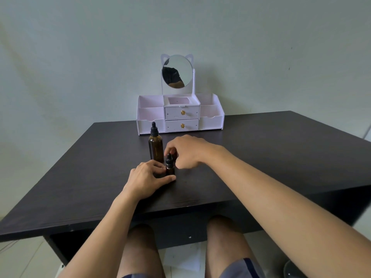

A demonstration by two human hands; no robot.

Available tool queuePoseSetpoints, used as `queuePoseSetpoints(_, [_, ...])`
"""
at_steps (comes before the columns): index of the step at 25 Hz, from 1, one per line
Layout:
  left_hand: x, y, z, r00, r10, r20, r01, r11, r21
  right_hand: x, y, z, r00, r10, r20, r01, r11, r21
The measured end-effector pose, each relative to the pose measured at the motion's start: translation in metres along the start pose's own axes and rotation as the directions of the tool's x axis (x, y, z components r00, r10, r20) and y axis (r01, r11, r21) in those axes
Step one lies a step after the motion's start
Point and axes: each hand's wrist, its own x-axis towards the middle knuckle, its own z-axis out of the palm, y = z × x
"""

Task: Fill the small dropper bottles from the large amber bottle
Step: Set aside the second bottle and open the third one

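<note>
Small dropper bottle (pixel 169 169) upright inside left grip (pixel 148 177); right grip (pixel 185 151) pinches its cap; large amber bottle (pixel 155 146) behind

Large amber bottle (pixel 155 148), centre of frame: brown glass, black dropper cap. Small dropper bottle (pixel 169 167) just below it: same dark amber, black cap. Table (pixel 261 157): near-black brown with fine wood grain. Organizer (pixel 180 115) at upper centre: pale pink-white, gold drawer knobs. Wall (pixel 80 47): pale grey-green. Shorts (pixel 241 269), lower right: grey with navy stripe.
</note>
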Motion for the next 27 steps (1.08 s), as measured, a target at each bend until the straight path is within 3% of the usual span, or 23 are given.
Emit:
queuePoseSetpoints(3, [-0.001,0.002,0.0,1.0,-0.011,0.004,0.011,1.0,-0.002,-0.001,-0.004,-0.005,0.998,0.056,-0.043,-0.054,0.998,0.041])
queuePoseSetpoints(6, [-0.002,0.002,0.0,1.0,-0.015,-0.005,0.015,1.0,-0.004,0.003,-0.006,0.002,0.99,0.095,-0.1,-0.106,0.988,-0.108])
queuePoseSetpoints(10, [-0.002,0.001,0.0,1.0,-0.012,-0.009,0.012,1.0,-0.012,0.004,-0.006,0.0,0.999,0.014,0.046,-0.018,0.995,0.097])
queuePoseSetpoints(13, [-0.002,0.004,-0.001,1.0,-0.011,-0.01,0.011,1.0,-0.001,0.003,-0.001,0.0,1.0,0.027,-0.015,-0.023,0.968,0.249])
queuePoseSetpoints(17, [-0.003,0.005,-0.001,1.0,-0.015,-0.005,0.015,1.0,0.011,0.004,0.008,0.011,0.991,0.099,-0.085,-0.089,0.99,0.109])
queuePoseSetpoints(21, [-0.003,0.004,-0.001,1.0,-0.011,-0.021,0.011,1.0,-0.001,0.001,0.01,0.006,0.999,-0.012,-0.035,0.023,0.946,0.322])
queuePoseSetpoints(27, [-0.003,0.006,-0.002,1.0,-0.015,-0.002,0.015,0.999,0.037,0.004,0.015,0.024,0.986,0.037,-0.163,0.023,0.937,0.348])
